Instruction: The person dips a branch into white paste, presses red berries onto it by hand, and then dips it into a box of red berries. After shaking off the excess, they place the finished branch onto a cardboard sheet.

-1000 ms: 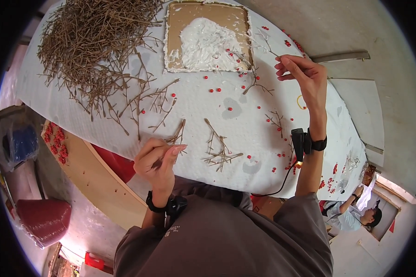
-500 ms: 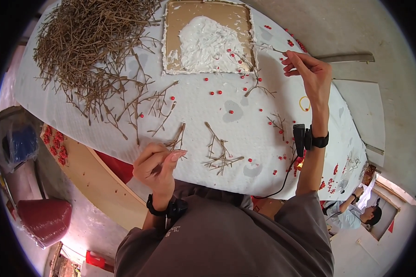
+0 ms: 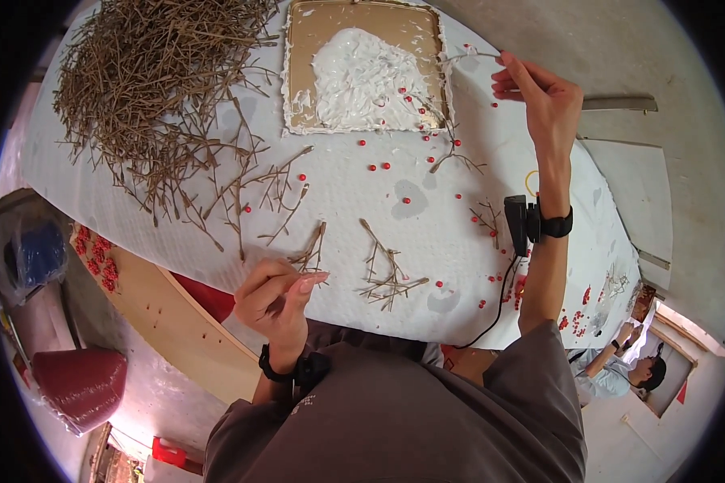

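Note:
At the far right of the table, my right hand (image 3: 552, 109) pinches the end of a thin dark twig (image 3: 485, 54). Its whitish other end reaches the right rim of a tan tray (image 3: 298, 32). White paste (image 3: 362, 72) is spread thickly in that tray. My left hand (image 3: 274, 302) is closed at the near edge, thumb and forefinger together; whatever they hold is too small to make out. Just beyond its fingertips lies a branched brown twig (image 3: 312, 249), and another twig (image 3: 387, 274) lies to the right. Red berries (image 3: 407, 200) are scattered between the hands.
A big heap of brown twigs (image 3: 153, 88) covers the far left. More red berries (image 3: 576, 322) lie at the right end, near a yellow ring (image 3: 532, 182). A cable (image 3: 503, 302) hangs from my right wrist device. Another person (image 3: 620, 370) is at the lower right.
My right hand has moved slightly farther away, carrying the twig, whose tip is now by the upper part of the tray's right rim. The left hand stays nearly in place.

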Motion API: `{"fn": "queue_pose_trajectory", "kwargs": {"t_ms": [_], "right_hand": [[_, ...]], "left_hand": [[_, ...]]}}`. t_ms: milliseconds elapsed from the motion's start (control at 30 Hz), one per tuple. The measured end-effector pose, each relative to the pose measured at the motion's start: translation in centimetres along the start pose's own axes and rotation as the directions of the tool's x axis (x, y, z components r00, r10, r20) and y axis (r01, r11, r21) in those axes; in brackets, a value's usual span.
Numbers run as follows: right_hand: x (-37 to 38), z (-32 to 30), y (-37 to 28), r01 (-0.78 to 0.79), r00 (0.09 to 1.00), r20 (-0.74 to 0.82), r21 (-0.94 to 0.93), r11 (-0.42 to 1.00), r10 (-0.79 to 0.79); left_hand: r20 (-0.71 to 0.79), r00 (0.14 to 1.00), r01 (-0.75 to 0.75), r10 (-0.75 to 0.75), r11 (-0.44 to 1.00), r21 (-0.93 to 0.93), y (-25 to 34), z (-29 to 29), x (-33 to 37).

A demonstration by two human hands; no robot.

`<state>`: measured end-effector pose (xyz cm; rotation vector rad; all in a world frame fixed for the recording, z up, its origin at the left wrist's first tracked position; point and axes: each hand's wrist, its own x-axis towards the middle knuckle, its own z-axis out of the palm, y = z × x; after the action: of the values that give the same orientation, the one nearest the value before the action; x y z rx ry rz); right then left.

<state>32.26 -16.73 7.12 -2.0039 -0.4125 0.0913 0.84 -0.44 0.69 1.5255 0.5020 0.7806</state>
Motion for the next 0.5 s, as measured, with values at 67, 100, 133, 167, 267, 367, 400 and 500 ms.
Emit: {"fn": "queue_pose_trajectory", "kwargs": {"t_ms": [67,100,133,167,267,367,400,500], "right_hand": [[0.7,0.4,-0.3,0.023,0.999,-0.022,-0.001,1.000,-0.023],[1.2,0.6,-0.4,0.043,0.999,-0.032,0.009,0.999,-0.042],[1.5,0.7,-0.4,0.062,0.997,-0.042,0.019,0.998,-0.061],[1.6,0.7,-0.5,0.082,0.995,-0.052,0.028,0.996,-0.080],[1.4,0.7,-1.0,0.077,0.995,-0.074,0.067,0.995,-0.072],[1.2,0.5,-1.1,0.038,0.997,-0.071,0.102,0.994,-0.031],[1.1,0.2,-1.1,-0.001,0.998,-0.065,0.114,0.993,0.009],[1.5,-0.4,-0.6,-0.061,0.997,-0.044,0.106,0.993,0.066]], "left_hand": [[0.002,1.000,-0.005,0.005,1.000,0.002,0.0,0.0,0.0],[-0.002,1.000,-0.008,0.008,1.000,0.003,-0.1,0.0,0.0],[-0.006,1.000,-0.012,0.012,1.000,0.003,-0.1,-0.1,0.0],[-0.009,1.000,-0.015,0.015,1.000,0.003,-0.1,-0.1,0.0],[0.001,1.000,-0.023,0.023,1.000,0.007,-0.2,-0.1,0.0],[0.002,1.000,-0.016,0.016,1.000,0.012,-0.1,-0.2,0.0],[0.004,1.000,-0.006,0.006,1.000,0.011,0.0,-0.2,0.0],[0.007,1.000,0.003,-0.003,1.000,0.005,-0.1,-0.2,0.0]]}}
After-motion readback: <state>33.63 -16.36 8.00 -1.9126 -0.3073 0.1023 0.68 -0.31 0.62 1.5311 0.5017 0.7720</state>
